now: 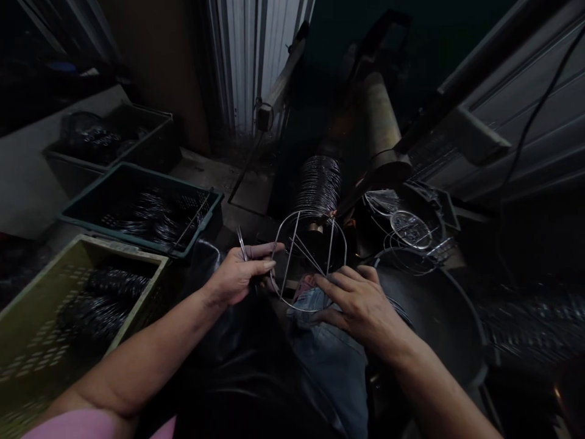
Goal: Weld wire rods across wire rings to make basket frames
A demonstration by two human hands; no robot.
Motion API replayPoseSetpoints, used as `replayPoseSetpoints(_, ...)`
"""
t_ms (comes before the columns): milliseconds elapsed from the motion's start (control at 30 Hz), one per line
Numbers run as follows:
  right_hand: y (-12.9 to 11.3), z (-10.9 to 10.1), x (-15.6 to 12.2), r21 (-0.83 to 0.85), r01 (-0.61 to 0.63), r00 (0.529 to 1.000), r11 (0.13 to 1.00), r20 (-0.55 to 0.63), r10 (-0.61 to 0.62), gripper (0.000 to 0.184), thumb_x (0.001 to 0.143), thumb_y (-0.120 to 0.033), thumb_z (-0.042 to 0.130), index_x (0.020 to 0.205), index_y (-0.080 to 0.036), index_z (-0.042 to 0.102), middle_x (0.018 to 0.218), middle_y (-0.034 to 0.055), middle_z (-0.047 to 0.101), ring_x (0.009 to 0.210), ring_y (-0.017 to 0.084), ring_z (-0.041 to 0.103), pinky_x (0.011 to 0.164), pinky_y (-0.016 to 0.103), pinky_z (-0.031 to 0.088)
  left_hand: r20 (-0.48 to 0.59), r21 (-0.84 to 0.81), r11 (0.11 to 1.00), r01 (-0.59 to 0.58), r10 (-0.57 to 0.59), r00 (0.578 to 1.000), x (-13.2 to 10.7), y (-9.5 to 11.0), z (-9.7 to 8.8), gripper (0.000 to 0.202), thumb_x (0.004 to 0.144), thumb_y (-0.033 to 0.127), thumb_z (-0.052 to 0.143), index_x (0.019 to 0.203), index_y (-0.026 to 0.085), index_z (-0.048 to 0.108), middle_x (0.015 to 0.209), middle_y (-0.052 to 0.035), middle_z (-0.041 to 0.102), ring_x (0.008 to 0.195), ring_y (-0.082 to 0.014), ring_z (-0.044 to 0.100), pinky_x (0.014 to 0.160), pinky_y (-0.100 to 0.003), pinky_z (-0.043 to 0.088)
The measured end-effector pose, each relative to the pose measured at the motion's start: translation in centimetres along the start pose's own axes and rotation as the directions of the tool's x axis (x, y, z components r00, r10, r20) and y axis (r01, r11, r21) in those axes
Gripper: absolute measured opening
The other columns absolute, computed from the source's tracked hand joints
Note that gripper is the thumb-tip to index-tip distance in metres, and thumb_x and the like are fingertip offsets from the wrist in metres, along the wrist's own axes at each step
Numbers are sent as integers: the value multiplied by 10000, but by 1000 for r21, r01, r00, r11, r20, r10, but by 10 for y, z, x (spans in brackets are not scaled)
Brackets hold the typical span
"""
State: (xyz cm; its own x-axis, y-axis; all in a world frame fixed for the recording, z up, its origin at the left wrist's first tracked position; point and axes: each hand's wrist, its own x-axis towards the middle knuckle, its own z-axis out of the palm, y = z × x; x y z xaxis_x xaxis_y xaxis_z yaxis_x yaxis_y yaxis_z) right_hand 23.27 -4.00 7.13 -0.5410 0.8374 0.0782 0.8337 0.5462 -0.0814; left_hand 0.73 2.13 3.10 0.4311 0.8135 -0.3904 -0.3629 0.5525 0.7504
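Note:
A round wire frame (286,273), a ring with straight cross wires, is held upright-looking above my lap. My left hand (235,274) pinches its left rim between thumb and fingers. Thin metal rings (242,244) also stick up from that hand; how many is unclear. At the lower right rim, my right hand (359,308) grips the frame, thumb below and fingers above. The frame's top touches or sits just in front of a copper-coloured tip (333,214) on a machine. Behind it hangs a thick stack of wire rings (319,183).
To the left stand a yellow crate (137,256), a green crate (123,239) and a grey bin (164,122), all holding metal rings or wire pieces. On the right, finished-looking wire frames (411,230) lie above a large dark tub (439,317). A thick cylinder (382,116) juts from the machine.

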Motion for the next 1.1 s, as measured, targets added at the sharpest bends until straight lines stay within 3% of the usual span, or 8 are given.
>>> replayPoseSetpoints(567, 10, -16, 7, 10, 26, 1000, 1000, 18, -26, 429, 783, -457, 591, 1099, -168, 580, 921, 101, 649, 875, 230, 551, 754, 368, 331, 39, 9, 999, -32, 31, 999, 2, 6, 5, 400, 684, 143, 645, 1083, 119, 628, 615, -28, 605, 492, -122, 575, 505, -259, 459)
replayPoseSetpoints(700, 7, -21, -4, 69, 9, 997, 998, -72, -4, 445, 798, -435, 581, 1177, -206, 534, 988, 95, 646, 930, 248, 560, 810, 417, 348, 63, 6, 1000, -10, 10, 998, 4, 8, 4, 410, 694, 133, 634, 1103, 118, 614, 652, -38, 618, 503, -111, 572, 525, -263, 467)
replayPoseSetpoints(767, -1, -24, -14, 154, -45, 966, 987, -247, 83, 398, 818, -364, 575, 1194, -242, 528, 1007, 76, 643, 937, 242, 572, 816, 418, 387, 81, 6, 1000, -8, 7, 997, 6, 10, 3, 410, 694, 135, 636, 1103, 121, 612, 625, -26, 606, 492, -112, 572, 518, -263, 471)
replayPoseSetpoints(867, -22, -22, -27, 352, -156, 833, 923, -455, 314, 379, 833, -199, 553, 1198, -299, 530, 1003, 41, 645, 863, 196, 617, 756, 359, 478, 99, 41, 999, -24, 20, 995, 10, 14, 2, 418, 681, 126, 641, 1098, 117, 612, 580, -12, 592, 468, -121, 579, 482, -252, 464)
replayPoseSetpoints(900, -31, -20, -30, 420, -171, 813, 891, -450, 369, 431, 832, -162, 543, 1234, -310, 495, 1002, 34, 647, 819, 178, 632, 731, 339, 501, 92, 55, 998, -35, 29, 995, 10, 15, 3, 421, 677, 122, 638, 1097, 108, 611, 567, -9, 590, 455, -124, 577, 469, -250, 460)
replayPoseSetpoints(1000, -55, -10, -41, 594, -192, 834, 782, -322, 449, 644, 831, -122, 524, 1376, -325, 249, 1025, 30, 647, 738, 148, 655, 686, 315, 540, 46, 96, 993, -74, 70, 997, 8, 13, 6, 429, 660, 106, 627, 1087, 77, 610, 519, 3, 580, 416, -125, 559, 454, -257, 459)
replayPoseSetpoints(1100, -69, -2, -56, 722, -215, 831, 658, -219, 512, 762, 830, -117, 514, 1397, -353, 63, 1098, 46, 619, 722, 136, 660, 659, 311, 555, 19, 124, 987, -107, 105, 994, -3, -5, 10, 425, 650, 105, 625, 1075, 82, 621, 571, -11, 624, 456, -123, 567, 502, -274, 482)
